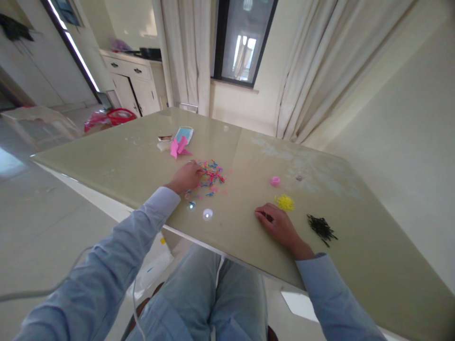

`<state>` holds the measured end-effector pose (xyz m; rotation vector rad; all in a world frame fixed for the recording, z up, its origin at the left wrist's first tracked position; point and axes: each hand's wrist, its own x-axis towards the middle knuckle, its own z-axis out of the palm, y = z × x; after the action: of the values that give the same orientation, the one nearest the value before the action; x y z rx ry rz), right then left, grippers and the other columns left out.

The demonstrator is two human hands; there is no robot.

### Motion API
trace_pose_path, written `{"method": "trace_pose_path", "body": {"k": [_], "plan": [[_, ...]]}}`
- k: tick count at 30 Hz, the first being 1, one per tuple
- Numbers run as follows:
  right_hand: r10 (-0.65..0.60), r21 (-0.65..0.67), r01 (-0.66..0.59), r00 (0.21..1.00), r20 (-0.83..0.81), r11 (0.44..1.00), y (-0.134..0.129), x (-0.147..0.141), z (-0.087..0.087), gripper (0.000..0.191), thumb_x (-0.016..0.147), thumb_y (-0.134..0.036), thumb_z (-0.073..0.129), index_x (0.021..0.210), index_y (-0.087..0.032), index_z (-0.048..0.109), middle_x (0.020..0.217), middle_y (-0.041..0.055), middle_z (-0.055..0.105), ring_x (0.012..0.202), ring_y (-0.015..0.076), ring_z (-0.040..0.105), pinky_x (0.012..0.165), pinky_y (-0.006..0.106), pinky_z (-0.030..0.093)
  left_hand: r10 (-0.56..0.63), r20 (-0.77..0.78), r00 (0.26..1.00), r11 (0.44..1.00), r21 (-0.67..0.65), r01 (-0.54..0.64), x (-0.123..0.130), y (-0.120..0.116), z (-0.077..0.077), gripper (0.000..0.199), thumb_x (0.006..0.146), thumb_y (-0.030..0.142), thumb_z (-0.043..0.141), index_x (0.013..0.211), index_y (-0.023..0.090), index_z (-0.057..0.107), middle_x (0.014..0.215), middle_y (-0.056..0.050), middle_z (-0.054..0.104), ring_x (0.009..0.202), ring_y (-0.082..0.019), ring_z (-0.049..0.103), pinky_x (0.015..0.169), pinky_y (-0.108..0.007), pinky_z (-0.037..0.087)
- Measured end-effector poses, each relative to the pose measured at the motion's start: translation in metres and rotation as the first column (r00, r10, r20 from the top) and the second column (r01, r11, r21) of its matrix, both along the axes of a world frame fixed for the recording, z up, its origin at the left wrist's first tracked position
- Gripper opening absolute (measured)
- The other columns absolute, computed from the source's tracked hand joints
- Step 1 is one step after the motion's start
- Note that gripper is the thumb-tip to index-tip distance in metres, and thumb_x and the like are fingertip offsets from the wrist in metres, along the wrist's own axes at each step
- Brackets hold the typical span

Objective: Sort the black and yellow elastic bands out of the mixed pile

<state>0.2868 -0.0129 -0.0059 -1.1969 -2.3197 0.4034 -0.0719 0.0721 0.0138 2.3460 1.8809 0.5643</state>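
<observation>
My left hand [187,176] is at the left edge of a loose pile of small red, blue, pink and yellow pieces [212,174], with its fingertips touching them. Whether it pinches one is too small to tell. Resting on the table, my right hand [277,222] has its fingers curled together; what they hold, if anything, is hidden. Just beyond it lies a heap of thin yellow pieces [284,202]. To its right is a heap of black strips [322,228]. A small round pink item [275,181] sits farther back.
The glossy table [241,156] reaches toward the curtains. A pink folded paper [180,148], a blue face mask [185,134] and a small packet [165,138] lie at the back left. A cable [137,303] hangs by my left leg. A cabinet [131,80] stands beyond.
</observation>
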Motion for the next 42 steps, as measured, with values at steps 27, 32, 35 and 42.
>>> {"method": "trace_pose_path", "body": {"k": [27, 32, 35, 42], "plan": [[-0.004, 0.001, 0.004, 1.0, 0.027, 1.0, -0.001, 0.0, -0.001, 0.021, 0.096, -0.03, 0.051, 0.094, -0.019, 0.069, 0.084, 0.0055, 0.066, 0.075, 0.018, 0.061, 0.069, 0.03, 0.047, 0.06, 0.235, 0.97, 0.998, -0.049, -0.049, -0.004, -0.014, 0.006, 0.031, 0.074, 0.024, 0.054, 0.09, 0.015, 0.078, 0.088, -0.009, 0.076, 0.076, -0.021, 0.067, 0.073, -0.03, 0.051], [-0.006, -0.007, 0.007, 1.0, 0.025, 1.0, -0.002, 0.0, 0.0, 0.022, 0.097, -0.031, 0.05, 0.095, -0.019, 0.069, 0.084, 0.0053, 0.065, 0.076, 0.0179, 0.061, 0.07, 0.03, 0.047, 0.061, 0.275, 0.96, 0.997, -0.055, -0.048, -0.004, -0.014, 0.004, 0.029, 0.071, 0.022, 0.055, 0.089, 0.015, 0.078, 0.09, -0.008, 0.077, 0.077, -0.021, 0.067, 0.075, -0.03, 0.051], [-0.005, -0.009, 0.005, 1.0, 0.023, 1.0, -0.002, 0.0, 0.0, 0.023, 0.097, -0.031, 0.05, 0.096, -0.019, 0.069, 0.083, 0.0055, 0.065, 0.076, 0.018, 0.061, 0.071, 0.031, 0.047, 0.073, 0.305, 0.95, 0.997, -0.048, -0.061, -0.004, -0.013, 0.003, 0.03, 0.07, 0.021, 0.055, 0.089, 0.015, 0.077, 0.09, -0.008, 0.077, 0.077, -0.021, 0.066, 0.074, -0.03, 0.052], [-0.01, -0.01, 0.01, 1.0, 0.017, 1.0, -0.002, -0.001, 0.001, 0.024, 0.096, -0.032, 0.05, 0.094, -0.019, 0.07, 0.083, 0.006, 0.066, 0.074, 0.0181, 0.061, 0.07, 0.031, 0.048, 0.039, 0.305, 0.952, 0.999, -0.018, -0.036, -0.002, -0.016, 0.005, 0.03, 0.071, 0.019, 0.053, 0.089, 0.014, 0.077, 0.088, -0.008, 0.077, 0.073, -0.019, 0.065, 0.07, -0.028, 0.05]]}}
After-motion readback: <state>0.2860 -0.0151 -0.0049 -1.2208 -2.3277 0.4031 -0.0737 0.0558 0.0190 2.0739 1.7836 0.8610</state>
